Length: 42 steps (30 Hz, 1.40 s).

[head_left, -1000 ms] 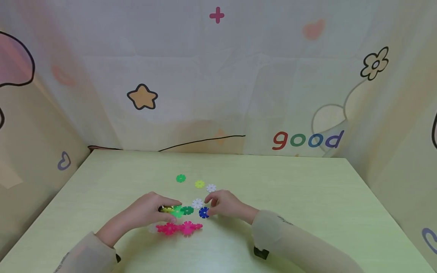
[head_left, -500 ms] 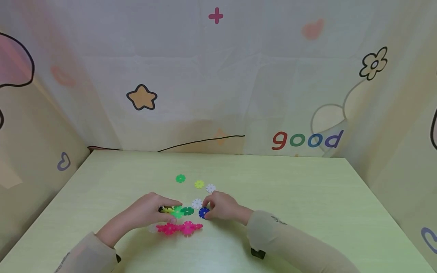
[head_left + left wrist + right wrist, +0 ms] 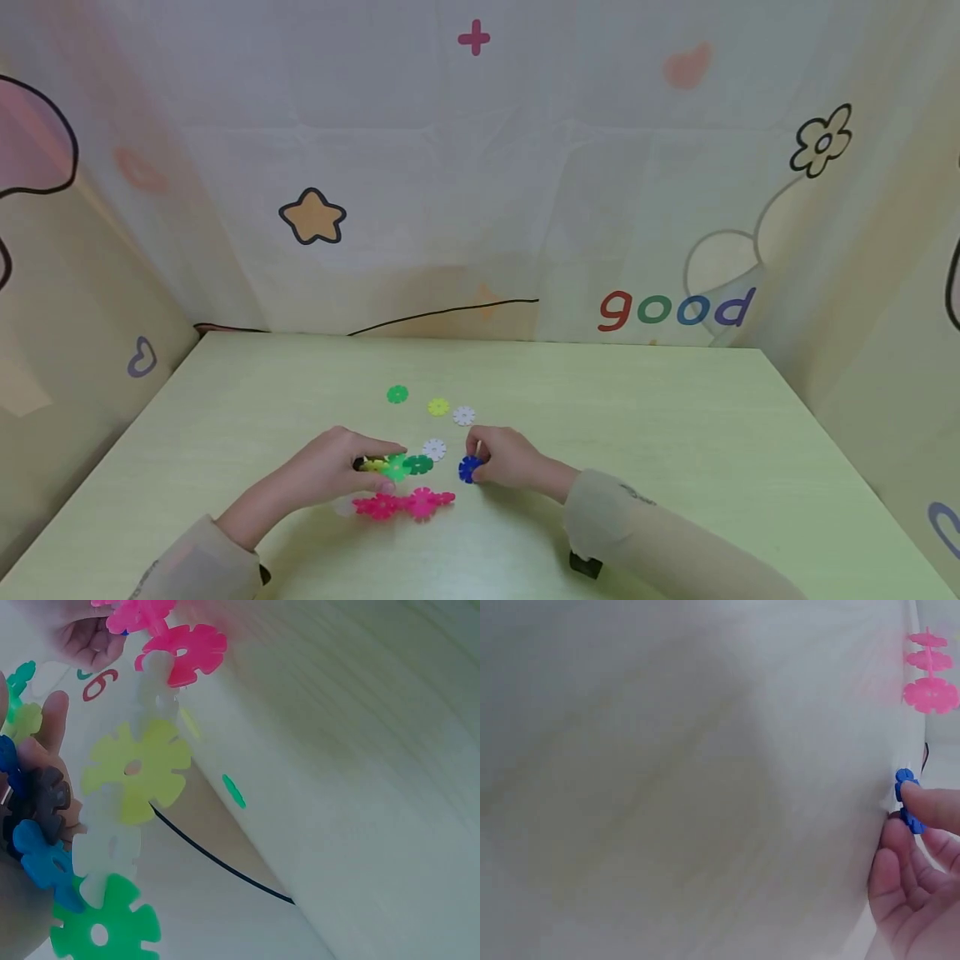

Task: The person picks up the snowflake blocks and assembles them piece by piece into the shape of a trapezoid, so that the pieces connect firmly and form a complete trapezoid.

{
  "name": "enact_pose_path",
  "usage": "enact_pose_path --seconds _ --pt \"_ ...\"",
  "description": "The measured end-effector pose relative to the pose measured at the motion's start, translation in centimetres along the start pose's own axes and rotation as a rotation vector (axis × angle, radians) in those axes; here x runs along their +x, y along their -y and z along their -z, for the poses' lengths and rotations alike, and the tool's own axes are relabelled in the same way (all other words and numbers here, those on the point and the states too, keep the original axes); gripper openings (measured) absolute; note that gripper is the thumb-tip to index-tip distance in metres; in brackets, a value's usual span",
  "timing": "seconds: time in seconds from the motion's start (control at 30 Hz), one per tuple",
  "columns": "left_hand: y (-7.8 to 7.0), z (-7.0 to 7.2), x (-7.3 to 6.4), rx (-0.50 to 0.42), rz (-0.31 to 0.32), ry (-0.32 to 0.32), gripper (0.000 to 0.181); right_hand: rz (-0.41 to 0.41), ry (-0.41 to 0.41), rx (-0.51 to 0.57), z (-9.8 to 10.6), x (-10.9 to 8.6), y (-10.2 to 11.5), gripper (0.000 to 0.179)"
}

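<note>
My left hand [image 3: 322, 471] holds a chain of interlocking snowflake discs between thumb and fingers. Its light green disc [image 3: 396, 468] and dark green disc [image 3: 418, 464] stick out past the fingertips. A pink part [image 3: 382, 506] of the chain hangs nearer the front. In the left wrist view, a yellow disc [image 3: 139, 769], a green disc [image 3: 109, 922], a bright blue disc [image 3: 52, 862] and a black disc [image 3: 51, 802] show linked along it. To the right, my right hand [image 3: 510, 458] pinches a dark blue snowflake disc [image 3: 469, 469], apart from the chain's dark green end.
Loose discs lie flat on the table [image 3: 637, 433] beyond the hands: a green one [image 3: 397, 394], a yellow one [image 3: 438, 407] and a white one [image 3: 464, 416]. Another white disc [image 3: 434, 450] lies between the hands. A printed curtain [image 3: 420, 167] stands behind the table.
My right hand closes in on the dark blue disc, then shifts right with it, widening the space from the chain. My left hand keeps its hold with little movement.
</note>
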<state>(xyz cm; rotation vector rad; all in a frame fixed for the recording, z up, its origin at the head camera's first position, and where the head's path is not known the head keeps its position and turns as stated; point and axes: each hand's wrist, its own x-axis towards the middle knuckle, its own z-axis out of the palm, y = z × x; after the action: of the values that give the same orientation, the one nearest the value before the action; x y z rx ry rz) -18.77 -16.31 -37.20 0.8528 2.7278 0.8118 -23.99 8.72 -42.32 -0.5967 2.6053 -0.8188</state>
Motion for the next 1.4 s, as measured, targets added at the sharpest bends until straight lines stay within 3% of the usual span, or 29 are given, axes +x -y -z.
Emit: enact_pose_path --seconds 0.47,0.73,0.93,1.4 --pt "-0.9 -1.3 0.9 -0.035 -0.048 -0.008 0.042 0.077 -0.061 0.215 2.3 -4.0 -2.6 0.014" --pt "-2.1 -2.1 1.6 -0.051 -0.071 0.003 0.042 0.144 -0.061 0.354 3.3 -6.3 -1.6 0.011" --pt "-2.7 -2.7 2.3 -0.013 -0.065 0.006 0.040 0.145 -0.074 0.470 4.0 -7.5 -0.3 0.012" --pt "-3.8 -3.6 2.8 0.044 -0.092 -0.047 0.041 0.109 -0.036 0.618 4.6 -8.1 0.7 0.021"
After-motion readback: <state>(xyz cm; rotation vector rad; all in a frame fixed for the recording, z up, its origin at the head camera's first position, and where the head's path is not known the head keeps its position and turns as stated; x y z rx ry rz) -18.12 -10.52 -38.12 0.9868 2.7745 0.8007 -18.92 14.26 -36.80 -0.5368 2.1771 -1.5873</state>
